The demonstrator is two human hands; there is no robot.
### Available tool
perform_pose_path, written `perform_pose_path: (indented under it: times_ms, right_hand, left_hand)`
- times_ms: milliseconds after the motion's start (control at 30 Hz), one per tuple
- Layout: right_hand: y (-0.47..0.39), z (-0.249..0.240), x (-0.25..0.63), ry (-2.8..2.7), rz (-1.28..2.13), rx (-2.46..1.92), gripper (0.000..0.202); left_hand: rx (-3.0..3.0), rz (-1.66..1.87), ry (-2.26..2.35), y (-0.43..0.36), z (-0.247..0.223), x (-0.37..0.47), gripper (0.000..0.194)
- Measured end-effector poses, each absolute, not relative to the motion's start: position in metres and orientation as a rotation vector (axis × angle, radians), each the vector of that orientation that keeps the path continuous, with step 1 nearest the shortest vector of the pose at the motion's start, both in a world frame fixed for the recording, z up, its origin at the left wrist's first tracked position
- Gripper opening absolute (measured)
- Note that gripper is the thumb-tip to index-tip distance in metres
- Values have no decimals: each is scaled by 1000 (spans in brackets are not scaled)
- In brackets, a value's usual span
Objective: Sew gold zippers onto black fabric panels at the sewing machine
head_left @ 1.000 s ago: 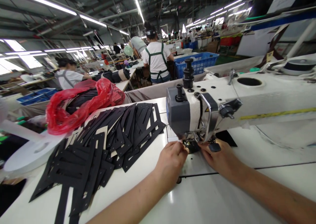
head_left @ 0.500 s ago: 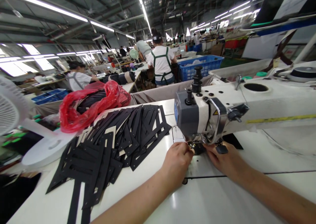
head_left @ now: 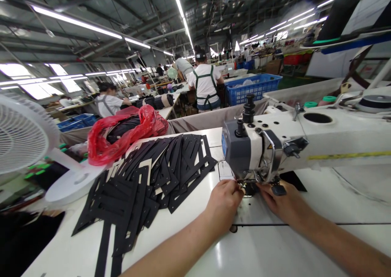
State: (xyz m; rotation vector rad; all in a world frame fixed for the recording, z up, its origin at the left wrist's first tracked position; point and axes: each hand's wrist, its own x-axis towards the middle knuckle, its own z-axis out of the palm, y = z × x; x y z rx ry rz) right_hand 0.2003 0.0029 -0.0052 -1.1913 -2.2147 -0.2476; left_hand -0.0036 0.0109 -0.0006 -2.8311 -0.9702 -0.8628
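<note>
Less black piece (head_left: 250, 188) is being shown under sewing machine (head_left: 259, 142) than before; likely being fed along. Edge being pinched under machine by left hand (head_left: 224, 203); right hand (head_left: 282, 199) being part-hidden by machine, grip cannot be told.

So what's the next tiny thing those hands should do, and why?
Probably ease the small dark piece gently along with both hands, fingertips a little back from the sewing machine head. The piece lies right under that head, the left hand pinches its left edge, and the right hand is close by on the other side, so fingers are very near the machine's working parts.
</note>
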Motion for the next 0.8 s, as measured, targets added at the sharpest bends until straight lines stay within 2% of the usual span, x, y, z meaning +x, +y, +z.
perform_pose_path:
  times_ms: [367, 533, 633, 667, 733, 767, 800]
  right_hand:
    - [5, -7, 204, -2236, -139, -1185, 26]
    - [2, 6, 234, -2276, -529, -1375, 19]
    - [-29, 6, 241, -2315, -818, -1403, 29]
    - [-44, 3, 237, -2330, -885, -1369, 33]
    - [-76, -5, 224, -2322, -949, -1279, 39]
    - [-89, -9, 215, -2350, -927, -1194, 39]
    - [-100, -12, 206, -2358, -902, -1108, 38]
  left_hand:
    - [-2793, -974, -1025, 12, -10, 0, 9]
    - [-2784, -981, -1096, 14, -7, 1, 10]
    - [-2810, -992, -1089, 0, 12, -6, 11]
    - [-2821, -984, -1067, -8, 19, -9, 21]
    - [-2834, -887, -988, -30, 30, -11, 56]
    - [-2814, -831, -912, -41, 33, -10, 68]
    - [-2768, -778, -836, -51, 34, -8, 69]
